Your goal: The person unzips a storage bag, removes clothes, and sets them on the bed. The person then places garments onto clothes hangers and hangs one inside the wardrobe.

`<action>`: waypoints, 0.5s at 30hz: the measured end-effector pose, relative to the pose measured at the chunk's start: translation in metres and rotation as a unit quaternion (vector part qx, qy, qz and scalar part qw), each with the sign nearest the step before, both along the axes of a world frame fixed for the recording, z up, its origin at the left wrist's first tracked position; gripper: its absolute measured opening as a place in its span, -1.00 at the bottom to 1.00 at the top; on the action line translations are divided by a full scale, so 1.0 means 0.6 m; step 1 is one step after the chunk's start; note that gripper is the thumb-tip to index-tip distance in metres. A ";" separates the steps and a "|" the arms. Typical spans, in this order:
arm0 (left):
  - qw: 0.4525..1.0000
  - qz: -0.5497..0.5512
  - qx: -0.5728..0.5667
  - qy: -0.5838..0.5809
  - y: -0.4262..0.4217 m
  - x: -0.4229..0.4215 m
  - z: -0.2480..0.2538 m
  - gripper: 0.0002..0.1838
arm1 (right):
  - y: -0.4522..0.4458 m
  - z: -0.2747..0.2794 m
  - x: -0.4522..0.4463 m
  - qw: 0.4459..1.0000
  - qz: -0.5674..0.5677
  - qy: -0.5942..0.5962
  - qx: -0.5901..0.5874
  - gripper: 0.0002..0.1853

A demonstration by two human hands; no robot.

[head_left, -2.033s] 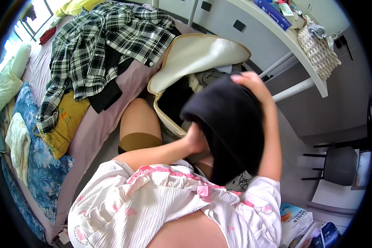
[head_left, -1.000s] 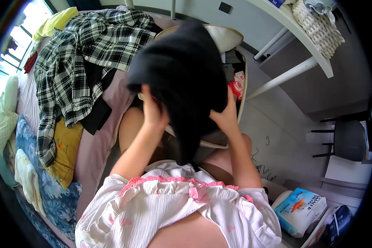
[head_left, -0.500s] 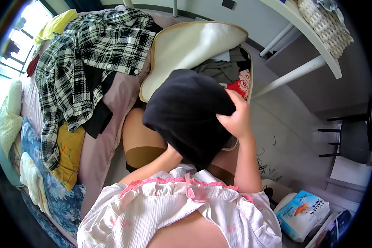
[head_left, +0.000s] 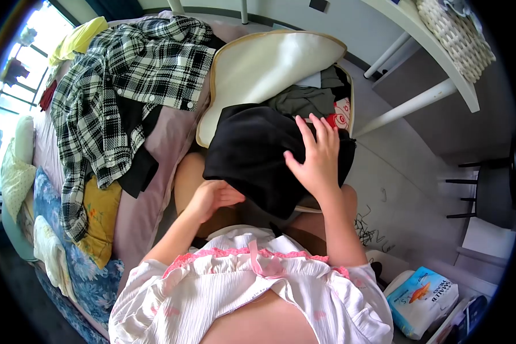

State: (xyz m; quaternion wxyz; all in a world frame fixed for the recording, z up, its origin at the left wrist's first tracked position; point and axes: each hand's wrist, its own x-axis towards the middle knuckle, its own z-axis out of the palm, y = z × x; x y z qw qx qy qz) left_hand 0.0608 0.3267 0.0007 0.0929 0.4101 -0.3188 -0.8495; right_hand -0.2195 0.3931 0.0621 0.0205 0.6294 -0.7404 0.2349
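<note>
Cloth [head_left: 252, 155] lies beneath right hand [head_left: 321, 166], beside left hand [head_left: 209, 199], both hands open, apart.

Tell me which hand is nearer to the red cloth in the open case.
The person's right hand. It is spread over the black cloth, its fingertips close to the red cloth. The left hand is farther off, by the black cloth's near left edge.

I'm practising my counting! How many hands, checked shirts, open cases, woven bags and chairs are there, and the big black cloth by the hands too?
Hands: 2, the left hand and right hand
Black cloth by them: 1
Checked shirt: 1
Open case: 1
Woven bag: 1
Chair: 1
Total: 7
</note>
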 end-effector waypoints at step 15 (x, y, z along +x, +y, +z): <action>0.456 -0.462 -0.759 -0.053 -0.182 -0.197 -0.062 0.35 | 0.019 -0.114 -0.079 0.976 0.103 -0.027 0.188 0.33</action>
